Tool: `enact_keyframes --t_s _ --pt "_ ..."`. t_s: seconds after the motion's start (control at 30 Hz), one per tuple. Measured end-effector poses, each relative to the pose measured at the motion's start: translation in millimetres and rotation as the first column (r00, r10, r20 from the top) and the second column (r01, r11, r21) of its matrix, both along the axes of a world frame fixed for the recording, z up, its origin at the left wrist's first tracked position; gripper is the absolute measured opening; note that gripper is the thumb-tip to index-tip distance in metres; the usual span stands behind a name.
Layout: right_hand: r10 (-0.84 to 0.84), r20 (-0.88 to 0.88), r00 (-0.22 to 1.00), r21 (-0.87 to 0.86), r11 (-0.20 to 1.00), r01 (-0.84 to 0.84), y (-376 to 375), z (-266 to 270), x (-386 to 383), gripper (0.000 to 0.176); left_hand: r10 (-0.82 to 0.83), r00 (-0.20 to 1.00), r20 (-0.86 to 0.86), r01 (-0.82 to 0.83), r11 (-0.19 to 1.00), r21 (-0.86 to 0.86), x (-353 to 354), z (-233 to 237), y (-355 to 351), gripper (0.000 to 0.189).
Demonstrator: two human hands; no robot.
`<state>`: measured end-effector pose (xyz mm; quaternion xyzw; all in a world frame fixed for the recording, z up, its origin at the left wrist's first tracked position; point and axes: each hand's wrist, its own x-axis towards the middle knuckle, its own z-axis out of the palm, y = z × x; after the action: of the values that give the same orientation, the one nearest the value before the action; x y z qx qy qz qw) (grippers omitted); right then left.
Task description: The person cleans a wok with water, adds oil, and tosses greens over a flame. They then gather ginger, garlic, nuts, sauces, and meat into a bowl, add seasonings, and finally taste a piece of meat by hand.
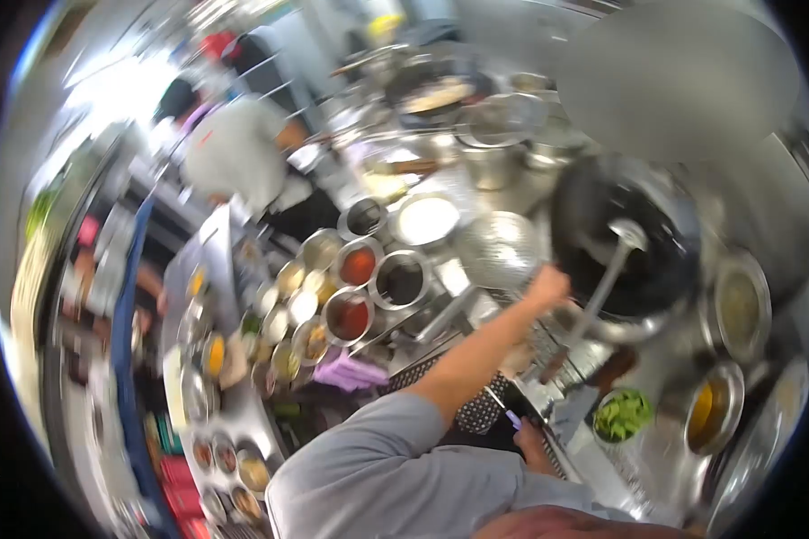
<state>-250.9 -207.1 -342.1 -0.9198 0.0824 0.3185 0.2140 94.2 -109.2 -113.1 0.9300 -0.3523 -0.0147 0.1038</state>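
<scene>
My left hand (548,289) reaches out on a bare forearm to the near-left edge of a large dark wok (593,269). Its fingers look closed, but motion blur hides what they hold. Inside the wok lies the head of a long-handled metal spatula (632,235); its shaft slants down past the rim to a brown grip. Low in the view, partly behind the grey shirt, my right hand (534,444) seems closed around the end of a thin tool with a purple handle (513,419). That tool's other end points over a perforated black grate (478,413).
Left of the wok stand a shiny round pan (499,250) and several seasoning containers (358,266). A purple cloth (349,370) lies below them. To the right are chopped greens (622,414) and a bowl of orange liquid (712,420). Another person (238,153) stands at upper left.
</scene>
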Motion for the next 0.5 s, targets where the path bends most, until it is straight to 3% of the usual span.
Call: enact_keyframes --t_s 0.03,0.07,0.1,0.13,0.2,0.27,0.3,0.33,0.37,0.4,0.43,0.47,0.5 --pt "-0.035 0.014 0.999 0.017 0.999 0.035 6 -4 12 0.046 -0.017 1.0 0.004 0.017 1.0 -0.006 7 -11 -2 0.027" --pt "0.033 -0.03 0.999 0.09 0.996 -0.03 4 -16 22 0.048 -0.035 0.999 0.008 0.035 0.999 -0.011 14 -21 -4 0.036" --pt "0.039 0.041 0.998 0.069 0.997 -0.042 2 -53 20 0.047 0.236 0.782 -0.577 -0.486 0.811 -0.326 -12 8 -6 0.04" --pt "0.048 0.057 0.997 0.064 0.997 -0.052 -2 -51 19 0.045 0.151 0.428 -0.891 -0.904 0.1 -0.417 -38 36 -8 0.048" --pt "0.067 0.09 0.994 0.054 0.996 -0.072 -9 -48 20 0.042 -0.137 0.397 -0.907 -0.875 0.243 -0.419 -81 60 28 0.045" --pt "0.178 -0.165 0.97 0.022 0.984 -0.177 -1 1 33 0.041 -0.208 0.617 -0.759 -0.657 0.396 -0.642 -127 21 77 0.037" --pt "0.227 -0.15 0.962 0.02 0.974 -0.226 8 16 36 0.041 -0.148 0.668 -0.729 -0.581 0.509 -0.636 -161 15 112 0.034" --pt "0.27 -0.152 0.951 -0.049 0.959 -0.28 17 28 37 0.039 -0.186 0.515 -0.837 -0.694 0.483 -0.534 -210 25 153 0.036" --pt "0.312 -0.157 0.937 -0.117 0.936 -0.332 30 39 35 0.037 -0.089 0.431 -0.898 -0.775 0.473 -0.419 -255 21 187 0.038" --pt "0.363 -0.14 0.921 -0.118 0.918 -0.379 52 53 38 0.037 0.007 0.398 -0.917 -0.747 0.582 -0.32 -291 -20 221 0.046" --pt "0.461 -0.053 0.886 0.089 0.885 -0.456 78 72 39 0.035 0.086 0.288 -0.954 -0.834 0.513 -0.206 -336 -28 241 0.055" --pt "0.536 0.045 0.843 0.288 0.801 -0.525 111 89 40 0.034 0.244 0.194 -0.95 -0.938 0.331 -0.106 -380 -36 250 0.062" --pt "0.55 0.073 0.832 0.429 0.736 -0.524 153 112 37 0.04 0.28 0.17 -0.945 -0.977 0.172 -0.125 -409 -44 253 0.067"
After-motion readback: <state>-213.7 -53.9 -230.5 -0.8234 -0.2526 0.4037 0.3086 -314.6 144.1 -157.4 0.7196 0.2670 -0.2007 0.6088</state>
